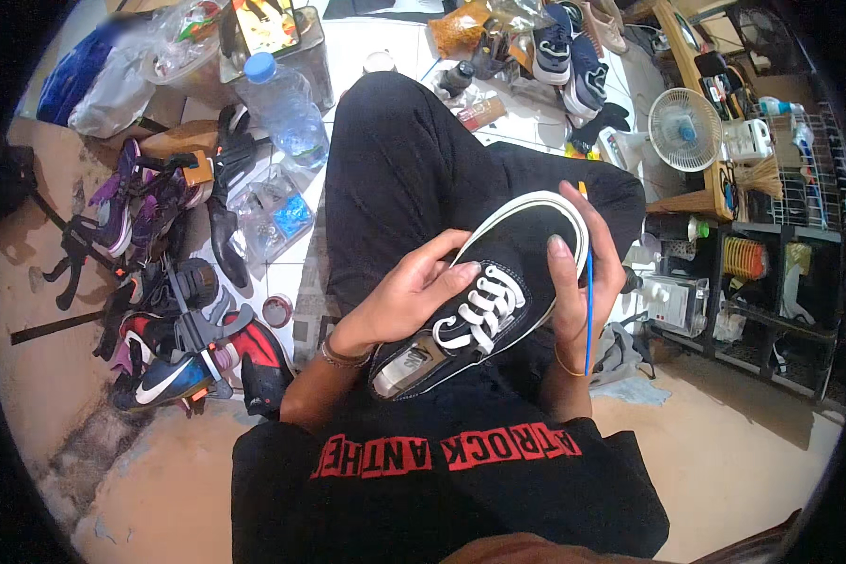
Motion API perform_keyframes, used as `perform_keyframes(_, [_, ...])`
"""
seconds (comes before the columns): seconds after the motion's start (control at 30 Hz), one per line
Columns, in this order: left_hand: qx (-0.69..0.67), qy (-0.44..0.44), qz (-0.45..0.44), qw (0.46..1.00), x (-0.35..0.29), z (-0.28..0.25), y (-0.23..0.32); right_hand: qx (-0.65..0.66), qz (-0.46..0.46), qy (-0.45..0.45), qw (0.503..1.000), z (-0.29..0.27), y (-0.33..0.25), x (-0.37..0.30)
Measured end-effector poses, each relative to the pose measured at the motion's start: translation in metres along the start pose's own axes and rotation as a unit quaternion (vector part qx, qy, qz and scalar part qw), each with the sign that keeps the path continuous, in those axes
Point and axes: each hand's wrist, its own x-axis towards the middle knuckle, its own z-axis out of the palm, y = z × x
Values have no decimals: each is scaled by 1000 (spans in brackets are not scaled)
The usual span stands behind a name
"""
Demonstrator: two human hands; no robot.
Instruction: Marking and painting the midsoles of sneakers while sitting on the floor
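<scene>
A black low-top sneaker [534, 252] with white laces and a white sole edge lies tilted over my lap, its toe pointing away to the upper right. My left hand [406, 293] grips its left side, thumb on the upper beside the laces. My right hand [587, 268] clasps the toe end from the right, thumb pressed on the black upper and fingers along the sole edge. A thin blue stick [589, 324] with a yellow-orange tip runs along that right hand, apparently held against the palm. The sneaker's underside is hidden.
Several shoes and clamps [180, 310] crowd the floor at left. Beyond them stand a plastic bottle [287, 113] and a clear tray [271, 218]. More sneakers [573, 66] lie at the far right, near a white fan [684, 130] and a black rack [761, 291].
</scene>
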Motion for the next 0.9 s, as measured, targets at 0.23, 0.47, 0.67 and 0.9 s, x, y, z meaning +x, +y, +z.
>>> perform_keyframes(0.23, [98,54,17,994,2,-6,1,-27,-21,-47,998,11,4,-1])
perform_keyframes(0.47, [28,58,-94,993,25,4,0,131,25,-65,989,-7,23,13])
perform_keyframes(0.67, [32,58,-132,989,50,24,-11,216,65,-70,972,-41,57,17])
perform_keyframes(0.9, [110,36,-86,989,61,19,-21,238,90,96,962,-67,104,19])
